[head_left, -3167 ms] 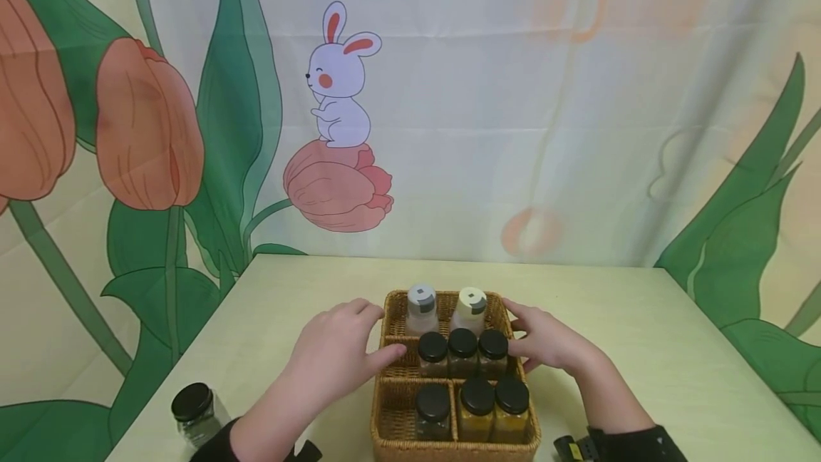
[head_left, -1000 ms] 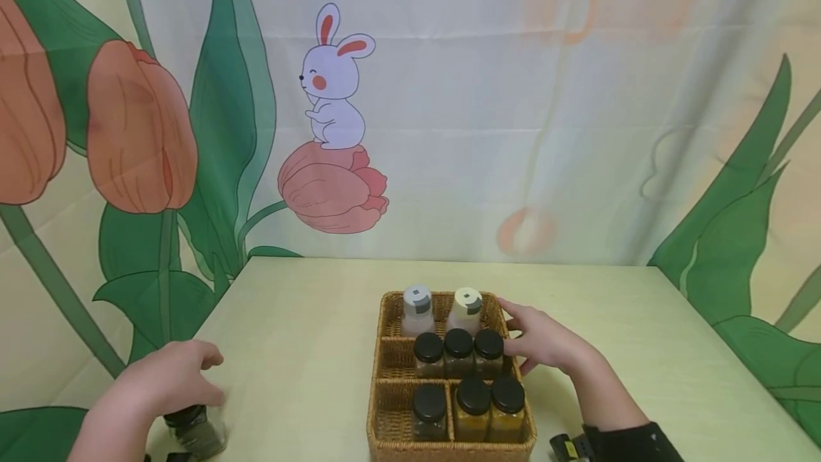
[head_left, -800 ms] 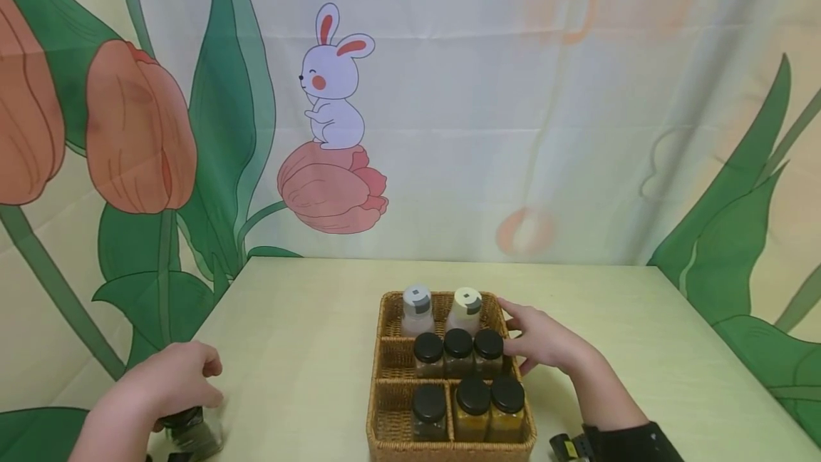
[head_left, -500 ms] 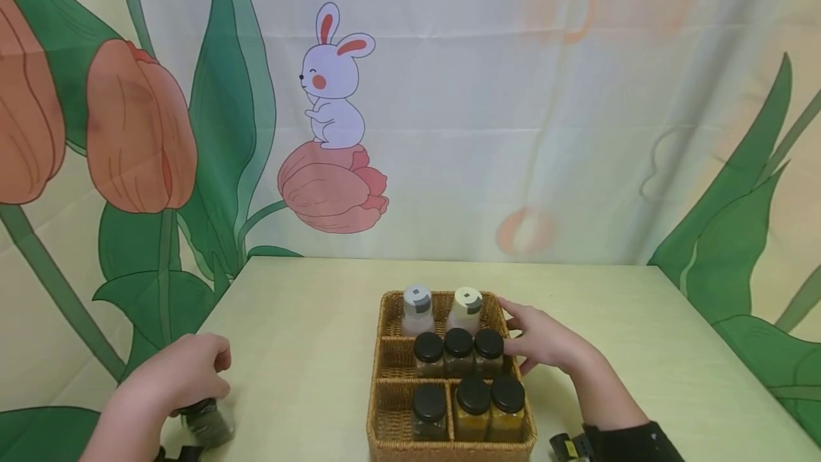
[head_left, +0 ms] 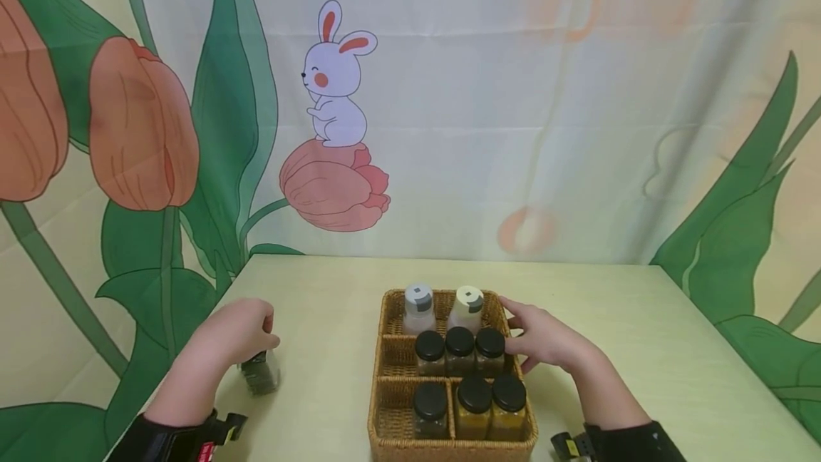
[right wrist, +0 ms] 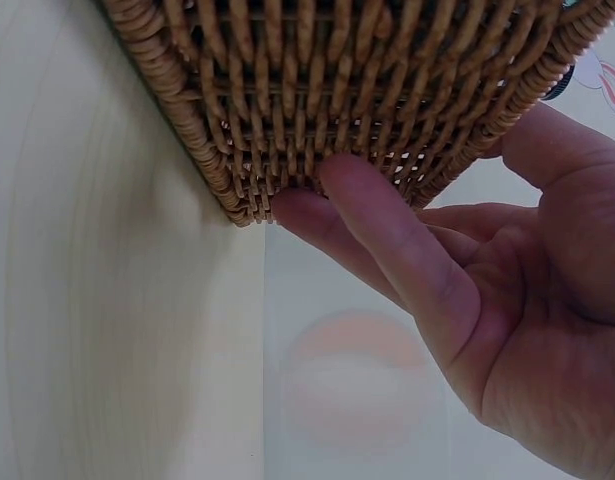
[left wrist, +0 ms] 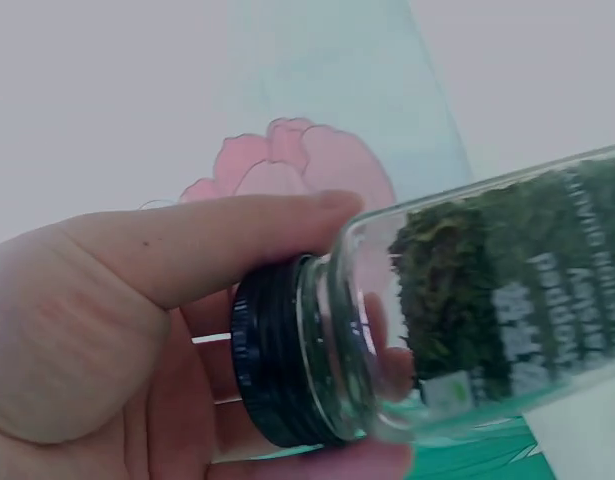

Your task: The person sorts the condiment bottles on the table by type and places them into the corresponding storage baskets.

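Observation:
My left hand grips a glass spice jar by its black screw lid, left of the basket. In the left wrist view the jar lies tilted sideways, dried green herb showing through its labelled glass; thumb and fingers close round the lid and neck. A woven basket stands in the middle of the table. At its right wall is my right hand, thumb at the rim and fingers on the outside. The right wrist view shows two fingertips pressed to the weave.
Two shakers stand in the basket's back section, one grey-capped, one cream-capped. Three black-lidded jars fill the right of the middle row. In front, a dark jar sits left of a divider and two yellow-filled jars right.
My left hand has left the basket's left rim, taken the jar from the table's near left, and carried it rightward and farther back. My right hand stays at the basket.

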Demonstrator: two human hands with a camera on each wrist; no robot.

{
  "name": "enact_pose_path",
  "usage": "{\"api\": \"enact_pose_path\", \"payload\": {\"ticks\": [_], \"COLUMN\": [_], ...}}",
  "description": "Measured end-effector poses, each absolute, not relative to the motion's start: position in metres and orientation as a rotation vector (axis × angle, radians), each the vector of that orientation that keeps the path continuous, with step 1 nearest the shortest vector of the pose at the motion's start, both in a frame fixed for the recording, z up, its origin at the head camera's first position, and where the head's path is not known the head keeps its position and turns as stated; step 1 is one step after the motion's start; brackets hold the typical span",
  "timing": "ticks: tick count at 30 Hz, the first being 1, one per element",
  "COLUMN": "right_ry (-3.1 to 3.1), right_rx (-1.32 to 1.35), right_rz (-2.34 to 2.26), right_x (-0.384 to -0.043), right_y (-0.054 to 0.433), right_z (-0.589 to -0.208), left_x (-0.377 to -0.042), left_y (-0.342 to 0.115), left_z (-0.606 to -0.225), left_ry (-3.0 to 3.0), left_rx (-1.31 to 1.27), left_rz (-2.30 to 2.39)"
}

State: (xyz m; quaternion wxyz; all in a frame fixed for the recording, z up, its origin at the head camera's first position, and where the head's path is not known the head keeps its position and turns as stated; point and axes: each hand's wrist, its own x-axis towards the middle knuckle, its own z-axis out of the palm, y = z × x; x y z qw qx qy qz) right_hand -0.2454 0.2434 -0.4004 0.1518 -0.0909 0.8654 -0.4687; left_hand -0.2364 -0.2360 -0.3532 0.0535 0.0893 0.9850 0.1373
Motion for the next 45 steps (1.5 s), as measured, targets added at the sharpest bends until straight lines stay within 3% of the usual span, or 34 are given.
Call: {"api": "enact_pose_path", "payload": {"ticks": [21,33,45], "right_ry": [2.511,2.494,2.499], "right_rx": [-0.267,-0.272,-0.271], "right_rz": [-1.327,-1.333,-1.326], "right_x": [-0.244,-0.245,-0.244], "right_y": [0.245,0.242,0.243], "right_z": [-0.398,-0.399,-0.4], "left_x": [-0.326,-0.33,-0.32], "left_y": [-0.201,-0.212,-0.231], "left_z": [-0.367,-0.372,-0.37], "left_ry": [3.171,3.092,2.933], "left_rx": [0.164,0.154,0.374], "left_rz": [0.375,0.538,0.673]}}
